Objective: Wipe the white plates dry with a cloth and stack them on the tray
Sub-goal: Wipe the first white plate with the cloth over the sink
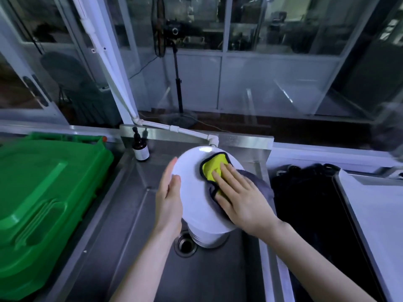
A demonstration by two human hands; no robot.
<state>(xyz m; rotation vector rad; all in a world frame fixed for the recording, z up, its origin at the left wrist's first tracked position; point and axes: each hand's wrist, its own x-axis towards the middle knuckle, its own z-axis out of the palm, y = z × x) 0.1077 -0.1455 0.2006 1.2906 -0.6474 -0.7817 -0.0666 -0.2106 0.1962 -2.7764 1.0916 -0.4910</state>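
A white plate is held tilted above the steel sink. My left hand grips its left rim, thumb on the face. My right hand lies flat on a yellow and grey cloth, pressing it onto the plate's right half. Under the held plate a stack of white plates stands in the sink beside the drain. At the far right lies a pale tray, its surface bare where visible.
A green bin lid fills the left side. A brown pump bottle stands on the sink's back ledge near a white pipe tap. A dark black well lies between sink and tray.
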